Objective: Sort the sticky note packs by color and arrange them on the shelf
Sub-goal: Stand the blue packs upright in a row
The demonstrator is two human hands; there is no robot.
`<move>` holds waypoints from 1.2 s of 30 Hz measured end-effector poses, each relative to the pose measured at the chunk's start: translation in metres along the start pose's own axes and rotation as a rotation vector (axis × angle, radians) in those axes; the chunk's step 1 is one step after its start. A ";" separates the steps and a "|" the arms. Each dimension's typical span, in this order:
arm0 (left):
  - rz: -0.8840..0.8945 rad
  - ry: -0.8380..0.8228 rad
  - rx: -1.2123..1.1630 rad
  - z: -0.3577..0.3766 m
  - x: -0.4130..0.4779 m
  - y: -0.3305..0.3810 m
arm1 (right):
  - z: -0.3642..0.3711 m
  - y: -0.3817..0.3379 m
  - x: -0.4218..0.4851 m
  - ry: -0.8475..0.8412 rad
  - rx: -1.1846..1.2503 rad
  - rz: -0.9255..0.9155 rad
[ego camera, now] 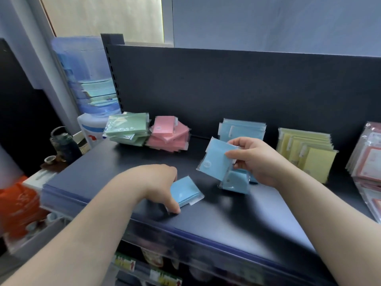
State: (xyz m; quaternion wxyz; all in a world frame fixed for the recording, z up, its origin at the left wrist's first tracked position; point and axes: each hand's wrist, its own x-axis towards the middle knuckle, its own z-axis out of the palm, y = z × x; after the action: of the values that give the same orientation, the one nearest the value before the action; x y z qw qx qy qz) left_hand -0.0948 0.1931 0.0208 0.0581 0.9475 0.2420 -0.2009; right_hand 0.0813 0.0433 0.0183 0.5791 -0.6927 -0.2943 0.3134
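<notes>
My left hand grips a blue sticky note pack lying flat on the dark shelf near its front. My right hand holds another blue pack tilted above the shelf, with more blue packs beneath it, under my palm. A row of blue packs leans against the back panel. A green stack and a pink stack sit at the back left. Yellow packs lean at the back right.
White-and-red framed packs crowd the right edge. A water dispenser stands left of the shelf, with a dark kettle and an orange bag below. Lower shelves with price tags lie beneath the front lip.
</notes>
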 end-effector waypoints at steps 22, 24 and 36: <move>0.231 0.265 -1.317 -0.002 0.024 0.060 | 0.003 0.012 -0.012 0.149 0.104 -0.101; 0.225 0.165 -1.452 -0.006 0.032 0.057 | 0.000 0.013 -0.010 0.139 0.020 -0.124; -0.013 0.160 -2.111 -0.026 0.070 0.045 | -0.008 0.004 -0.034 -0.253 -1.323 -0.109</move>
State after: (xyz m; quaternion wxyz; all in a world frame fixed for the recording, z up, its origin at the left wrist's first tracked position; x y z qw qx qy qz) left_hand -0.0081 0.1895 0.0168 0.8349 0.4260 0.3022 0.1739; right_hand 0.0666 0.0115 0.0189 0.0089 -0.8434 -0.5245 0.1161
